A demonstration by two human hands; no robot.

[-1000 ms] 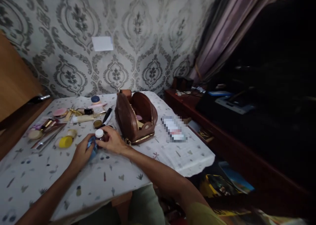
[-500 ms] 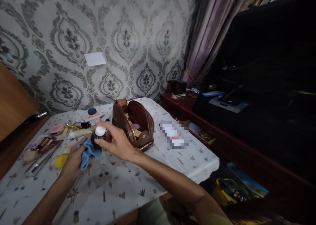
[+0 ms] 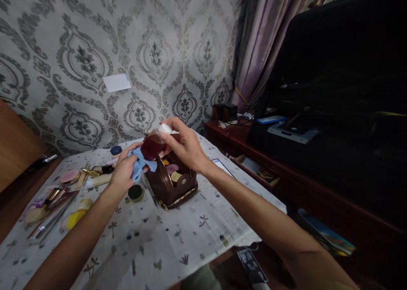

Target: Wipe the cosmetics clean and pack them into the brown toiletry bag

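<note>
A bottle of dark red liquid (image 3: 153, 146) with a white cap (image 3: 165, 129) is tilted over the left side of an open brown cosmetic bag (image 3: 173, 192). My right hand (image 3: 187, 148) grips it around the cap end. My left hand (image 3: 124, 167) is closed on a light blue cloth (image 3: 140, 165), which lies against the bottle's lower part. Inside the bag a pink item and a cream-coloured item show; the rest of its contents is partly hidden by my right hand. A small dark-lidded jar (image 3: 135, 193) stands on the table just left of the bag.
To the left lie several cosmetics: a pink compact (image 3: 70, 177), a cream tube (image 3: 99, 180), a yellow item (image 3: 75, 219) and a blue-lidded jar (image 3: 116, 150). A phone (image 3: 222, 168) lies behind my right forearm. An open drawer (image 3: 254, 167) is at the right.
Both hands have moved right and slightly up with the bottle and cloth, from above the cosmetics to the bag. The bottle has tipped over further. The dark-lidded jar has come into view.
</note>
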